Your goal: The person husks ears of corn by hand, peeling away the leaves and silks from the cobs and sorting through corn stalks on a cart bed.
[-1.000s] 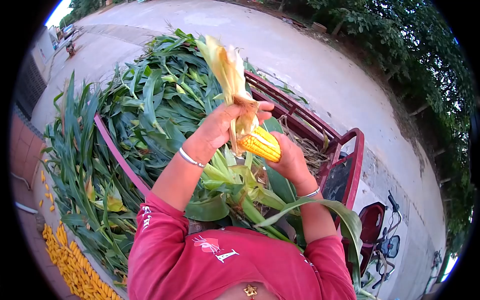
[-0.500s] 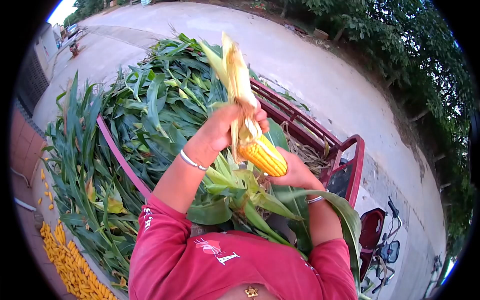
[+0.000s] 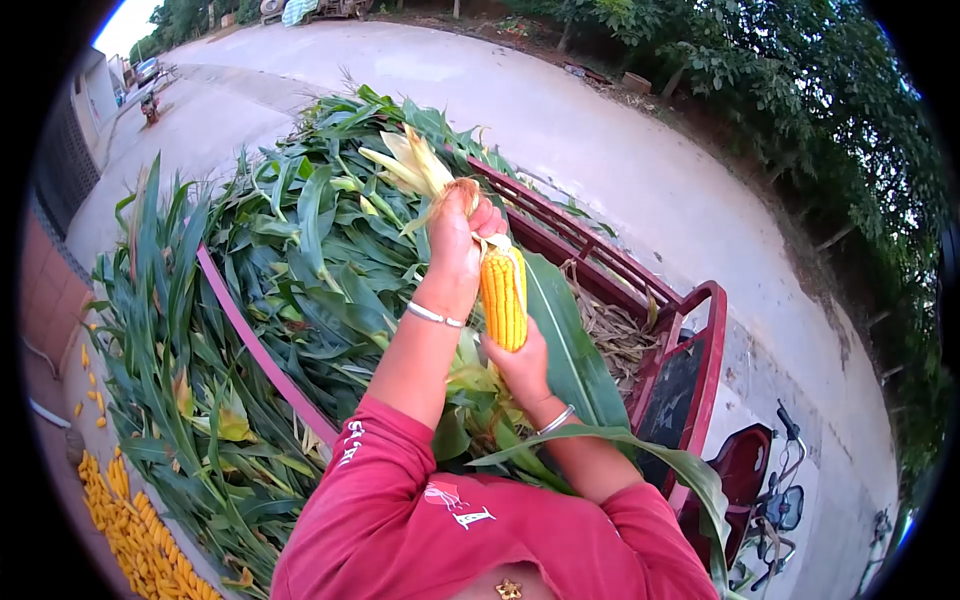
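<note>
The grip of the left hand (image 3: 458, 240) was closed round the husk (image 3: 418, 165), the yellow cob (image 3: 503, 300) running nearward and slightly right, its near end held in the right hand (image 3: 523, 368)

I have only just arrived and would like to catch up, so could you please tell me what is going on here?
A person has an ear of corn in both hands. The left hand grips the gathered husk at its upper end, and the right hand holds its lower end. Its yellow kernels are largely exposed. Leafy green stalks are heaped around, and bare cobs lie on the ground.
</note>
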